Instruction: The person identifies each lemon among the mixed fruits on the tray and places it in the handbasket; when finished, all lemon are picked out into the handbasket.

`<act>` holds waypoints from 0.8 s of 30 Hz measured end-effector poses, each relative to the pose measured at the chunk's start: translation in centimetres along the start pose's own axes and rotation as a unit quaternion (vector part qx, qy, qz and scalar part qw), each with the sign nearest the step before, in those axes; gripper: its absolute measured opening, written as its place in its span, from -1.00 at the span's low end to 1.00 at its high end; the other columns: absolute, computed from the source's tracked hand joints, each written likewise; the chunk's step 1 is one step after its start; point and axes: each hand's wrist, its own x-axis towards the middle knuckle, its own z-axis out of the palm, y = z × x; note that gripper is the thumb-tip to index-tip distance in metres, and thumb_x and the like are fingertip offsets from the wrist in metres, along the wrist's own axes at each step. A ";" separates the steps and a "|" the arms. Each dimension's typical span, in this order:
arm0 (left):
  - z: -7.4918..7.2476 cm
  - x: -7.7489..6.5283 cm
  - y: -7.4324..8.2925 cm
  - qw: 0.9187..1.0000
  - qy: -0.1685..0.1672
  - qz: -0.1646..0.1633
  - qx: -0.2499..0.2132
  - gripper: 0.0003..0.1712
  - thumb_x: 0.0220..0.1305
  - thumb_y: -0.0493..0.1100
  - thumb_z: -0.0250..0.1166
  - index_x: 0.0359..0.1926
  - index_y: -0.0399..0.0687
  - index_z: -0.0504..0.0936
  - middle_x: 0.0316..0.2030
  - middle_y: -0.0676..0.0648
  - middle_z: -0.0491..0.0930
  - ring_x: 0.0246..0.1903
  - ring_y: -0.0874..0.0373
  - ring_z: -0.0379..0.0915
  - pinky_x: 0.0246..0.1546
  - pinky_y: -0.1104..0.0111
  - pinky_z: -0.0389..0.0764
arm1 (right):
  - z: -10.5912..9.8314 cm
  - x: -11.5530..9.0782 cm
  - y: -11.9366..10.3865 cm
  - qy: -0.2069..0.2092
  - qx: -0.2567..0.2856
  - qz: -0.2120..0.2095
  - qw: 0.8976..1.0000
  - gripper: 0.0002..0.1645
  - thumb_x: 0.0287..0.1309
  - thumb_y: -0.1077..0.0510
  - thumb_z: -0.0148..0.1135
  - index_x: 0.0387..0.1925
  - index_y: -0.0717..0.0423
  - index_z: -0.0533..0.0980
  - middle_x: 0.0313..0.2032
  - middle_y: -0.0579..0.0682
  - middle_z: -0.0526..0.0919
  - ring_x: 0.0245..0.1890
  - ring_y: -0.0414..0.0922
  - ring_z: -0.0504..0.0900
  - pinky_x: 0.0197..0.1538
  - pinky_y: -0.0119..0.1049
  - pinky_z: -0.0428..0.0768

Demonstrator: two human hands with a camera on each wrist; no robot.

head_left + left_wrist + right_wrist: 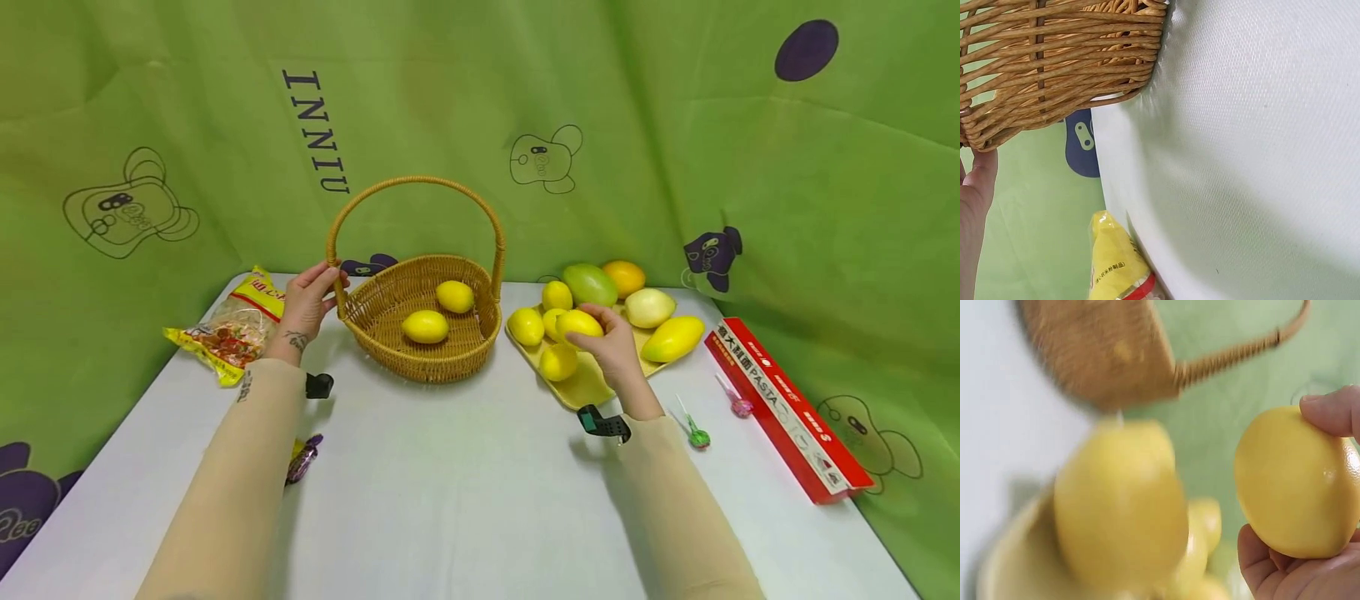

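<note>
A wicker basket (431,367) with a tall arched handle stands near the back of the table. Inside it lie two lemons, one nearer (425,327) and one behind (454,297). My left hand (303,302) grips the left foot of the handle at the rim; the left wrist view has the basket's woven side (1085,69) above part of that hand. Over a yellow tray (587,387), my right hand (619,350) pinches a lemon (579,323) between thumb and fingers. In the right wrist view this lemon (1294,487) is held clear of a blurred one (1121,506).
Several more lemons, a green mango (590,285) and other yellow fruit crowd the tray. To the right lie two lollipops, one green (699,437), one pink (741,407), and a red pasta box (787,408). At left are a snack bag (236,329) and a purple-wrapped sweet (303,460).
</note>
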 end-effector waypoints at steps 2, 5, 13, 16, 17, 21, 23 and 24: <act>0.0 0.0 0.0 1.000 -0.002 0.004 -0.001 -0.81 0.21 -0.19 0.25 -0.15 -0.04 0.68 -0.39 0.03 0.66 -0.28 0.20 0.55 -0.26 0.41 0.61 | 1.4 0.1 -0.9 -0.014 0.015 -0.015 1.000 -0.34 -0.05 0.41 0.27 0.15 0.33 0.32 0.03 0.05 0.42 -0.12 -0.22 0.42 -0.13 -0.55 0.48; -0.1 0.1 -0.1 1.000 -0.002 0.007 0.001 -0.84 0.21 -0.19 0.25 -0.18 -0.01 0.69 -0.39 0.04 0.66 -0.28 0.20 0.54 -0.26 0.41 0.61 | 4.0 0.4 -2.1 -0.039 0.026 -0.038 0.998 -0.35 -0.09 0.42 0.29 0.13 0.32 0.36 0.03 0.09 0.45 -0.12 -0.18 0.43 -0.11 -0.49 0.48; -0.3 0.0 -0.1 1.000 -0.002 0.009 0.013 -0.81 0.19 -0.15 0.28 -0.16 -0.01 0.68 -0.37 0.04 0.66 -0.26 0.20 0.55 -0.21 0.40 0.60 | 11.3 1.6 -4.1 -0.120 0.039 -0.062 0.990 -0.37 -0.08 0.38 0.31 0.11 0.28 0.38 0.03 0.13 0.48 -0.13 -0.13 0.45 -0.11 -0.39 0.49; -0.4 0.0 -0.1 1.000 -0.004 0.011 0.006 -0.82 0.18 -0.16 0.29 -0.18 0.00 0.69 -0.37 0.03 0.67 -0.26 0.19 0.55 -0.21 0.39 0.60 | 13.8 1.8 -4.5 -0.147 0.024 -0.070 0.986 -0.36 -0.07 0.35 0.32 0.13 0.28 0.38 0.05 0.13 0.48 -0.10 -0.10 0.47 -0.10 -0.37 0.50; -0.4 -0.1 -0.1 1.000 -0.004 0.011 0.005 -0.84 0.18 -0.16 0.29 -0.20 0.02 0.69 -0.38 0.04 0.67 -0.27 0.20 0.56 -0.21 0.40 0.60 | 14.6 1.9 -4.6 -0.154 0.018 -0.070 0.985 -0.36 -0.07 0.34 0.32 0.13 0.27 0.38 0.06 0.12 0.49 -0.09 -0.09 0.47 -0.09 -0.36 0.50; -0.3 0.0 -0.1 1.000 -0.010 0.013 -0.001 -0.86 0.19 -0.18 0.27 -0.22 0.03 0.70 -0.39 0.04 0.67 -0.28 0.20 0.56 -0.22 0.40 0.60 | 17.2 2.1 -5.0 -0.168 0.000 -0.063 0.984 -0.37 -0.08 0.31 0.36 0.11 0.18 0.42 0.06 0.07 0.49 -0.05 -0.08 0.48 -0.04 -0.32 0.51; -0.3 0.0 -0.1 1.000 -0.011 0.013 0.001 -0.86 0.19 -0.18 0.27 -0.22 0.03 0.70 -0.39 0.04 0.67 -0.28 0.21 0.56 -0.22 0.40 0.60 | 18.2 2.1 -5.0 -0.172 -0.004 -0.055 0.984 -0.37 -0.09 0.30 0.37 0.10 0.14 0.42 0.06 0.05 0.49 -0.04 -0.08 0.48 -0.02 -0.31 0.51; -0.2 0.0 -0.1 1.000 -0.011 0.014 0.003 -0.86 0.20 -0.18 0.27 -0.22 0.03 0.69 -0.39 0.04 0.66 -0.28 0.21 0.56 -0.23 0.40 0.60 | 18.6 2.2 -5.0 -0.175 -0.005 -0.052 0.983 -0.36 -0.09 0.29 0.37 0.11 0.15 0.42 0.07 0.05 0.48 -0.03 -0.08 0.47 -0.01 -0.30 0.50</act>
